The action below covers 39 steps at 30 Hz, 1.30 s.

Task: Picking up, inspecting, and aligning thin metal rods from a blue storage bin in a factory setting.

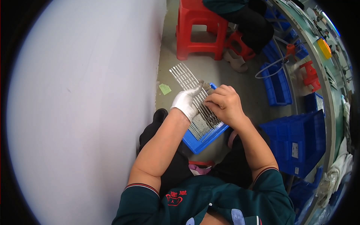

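Note:
My left hand (185, 103), in a white glove with greyed fingertips, is closed round several thin metal rods (183, 75). They lie side by side in a slanted row, their far ends reaching past the hand toward the upper left. My bare right hand (226, 103) meets the right edge of this row, thumb and fingers pinched together; what lies between the fingertips is hidden. Under both hands is a blue plastic bin (197, 147), and more metal rods (198, 129) lie in it next to each other.
A pale wall (90, 93) fills the left side. Ahead stand a red stool (200, 17) and a seated person's dark-clothed leg (258, 28). Blue crates (296, 138) are stacked at my right, beside a long green-topped bench (330, 86). A green paper slip (164, 89) lies on the floor.

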Available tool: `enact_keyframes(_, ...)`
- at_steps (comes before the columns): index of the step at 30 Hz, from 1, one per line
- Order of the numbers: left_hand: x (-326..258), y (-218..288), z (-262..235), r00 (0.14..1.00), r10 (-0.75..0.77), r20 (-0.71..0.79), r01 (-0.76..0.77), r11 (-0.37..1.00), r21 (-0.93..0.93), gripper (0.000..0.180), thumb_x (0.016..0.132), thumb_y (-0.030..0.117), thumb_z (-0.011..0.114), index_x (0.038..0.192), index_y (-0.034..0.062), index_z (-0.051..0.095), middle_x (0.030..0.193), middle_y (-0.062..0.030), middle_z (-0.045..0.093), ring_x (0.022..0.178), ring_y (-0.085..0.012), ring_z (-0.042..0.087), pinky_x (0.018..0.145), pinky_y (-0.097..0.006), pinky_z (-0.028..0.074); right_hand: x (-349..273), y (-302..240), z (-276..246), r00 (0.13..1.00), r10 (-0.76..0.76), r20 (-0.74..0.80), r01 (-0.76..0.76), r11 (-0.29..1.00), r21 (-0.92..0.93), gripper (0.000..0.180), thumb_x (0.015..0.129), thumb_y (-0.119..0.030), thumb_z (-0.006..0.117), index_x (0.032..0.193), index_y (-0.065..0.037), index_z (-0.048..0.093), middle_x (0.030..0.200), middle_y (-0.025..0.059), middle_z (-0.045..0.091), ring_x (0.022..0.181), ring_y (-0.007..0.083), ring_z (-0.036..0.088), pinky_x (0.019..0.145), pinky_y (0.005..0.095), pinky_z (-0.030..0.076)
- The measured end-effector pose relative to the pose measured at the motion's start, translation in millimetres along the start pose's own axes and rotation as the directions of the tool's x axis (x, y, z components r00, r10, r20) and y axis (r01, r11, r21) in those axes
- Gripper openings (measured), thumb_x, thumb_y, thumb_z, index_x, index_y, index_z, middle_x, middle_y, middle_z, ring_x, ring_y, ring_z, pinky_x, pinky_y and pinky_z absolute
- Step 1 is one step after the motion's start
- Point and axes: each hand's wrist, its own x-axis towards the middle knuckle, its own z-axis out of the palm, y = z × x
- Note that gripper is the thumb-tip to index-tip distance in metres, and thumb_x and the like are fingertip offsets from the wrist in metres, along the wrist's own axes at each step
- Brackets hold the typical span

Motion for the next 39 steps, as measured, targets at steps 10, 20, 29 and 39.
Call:
enact_keyframes(10,2.1,0.3,-1.7,0.999,-0.018,0.026,0.019,0.999,-0.032,0.021,0.095,0.005,0.048,0.114,0.0,0.055,0.108,-0.0183,0.06,0.098,-0.0311,0.062,0.081,-0.041,0.056,-2.0,0.3,2.4,0.989,0.146,-0.031,-0.139,0.978,0.153,0.008,0.066,-0.008,0.073,0.072,-0.008,0.066,0.067,0.0035,0.06,0.069,0.0232,0.057,0.068,0.0347,0.045)
enact_keyframes(20,5.7,-3.0,-5.4,0.999,0.002,0.044,-0.003,1.0,0.011,0.025,0.095,0.011,0.053,0.117,0.0005,0.055,0.106,-0.015,0.062,0.092,-0.0254,0.063,0.075,-0.036,0.056,-0.7,-1.8,2.4,0.999,0.026,0.034,-0.027,0.999,0.021,0.009,0.065,-0.008,0.072,0.07,-0.008,0.065,0.07,0.0026,0.06,0.07,0.0231,0.056,0.068,0.0348,0.043)
enact_keyframes(29,2.2,-2.7,-3.6,0.998,0.025,0.056,-0.026,1.0,0.017,0.026,0.094,0.01,0.054,0.119,0.0003,0.054,0.109,-0.0159,0.061,0.097,-0.0279,0.062,0.078,-0.038,0.055,-1.1,-6.7,-6.0,0.996,0.074,-0.048,-0.07,0.995,0.07,0.009,0.066,-0.009,0.073,0.072,-0.008,0.066,0.07,0.003,0.061,0.071,0.0235,0.057,0.068,0.0347,0.043)
enact_keyframes(39,-2.9,-0.2,2.5,0.998,0.021,0.058,-0.017,0.998,-0.059,0.02,0.095,0.006,0.05,0.114,-0.0007,0.053,0.107,-0.0182,0.059,0.1,-0.0318,0.061,0.084,-0.042,0.055,-3.6,-0.7,4.0,0.989,0.151,-0.003,-0.146,0.963,0.226,0.01,0.068,-0.01,0.074,0.073,-0.007,0.066,0.069,0.0043,0.062,0.069,0.0234,0.058,0.069,0.0338,0.044)
